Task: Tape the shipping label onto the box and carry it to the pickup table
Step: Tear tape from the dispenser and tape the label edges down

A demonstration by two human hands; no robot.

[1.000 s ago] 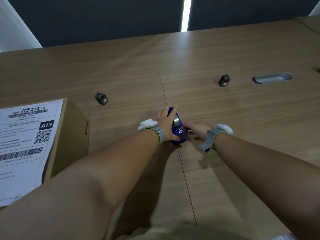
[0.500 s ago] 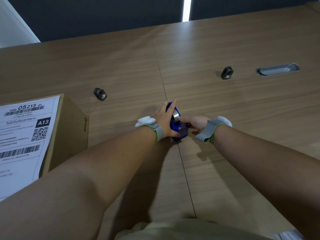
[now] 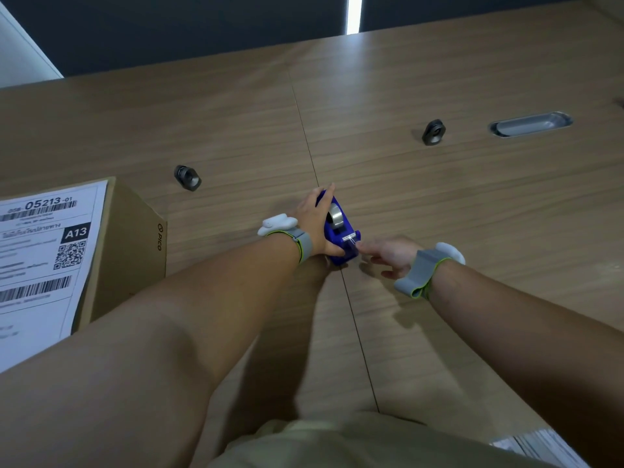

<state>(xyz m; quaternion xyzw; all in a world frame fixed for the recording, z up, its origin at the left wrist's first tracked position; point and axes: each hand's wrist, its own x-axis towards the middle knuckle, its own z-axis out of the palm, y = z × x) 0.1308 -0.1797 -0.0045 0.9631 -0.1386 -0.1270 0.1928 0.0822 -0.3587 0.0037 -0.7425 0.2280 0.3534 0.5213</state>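
One dispenser (image 3: 338, 232) — left hand (image 3: 312, 223) grips it, right hand (image 3: 391, 256) pinches tape (image 3: 351, 242).

Left edge blocked; table open at right.
The left edge is closed by the box (image 3: 128, 251). Bare table (image 3: 472, 204) is left between left stud (image 3: 187, 177) and right stud (image 3: 433, 131), and below the slot (image 3: 530, 124). The centre is taken by the dispenser (image 3: 333, 236), gripped by the left hand (image 3: 312, 221), its tape (image 3: 352, 243) pinched by the right hand (image 3: 391, 255).

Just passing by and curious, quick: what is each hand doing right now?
Left hand: holding the blue plastic tape dispenser.
Right hand: pinching the clear tape end at its cutter.
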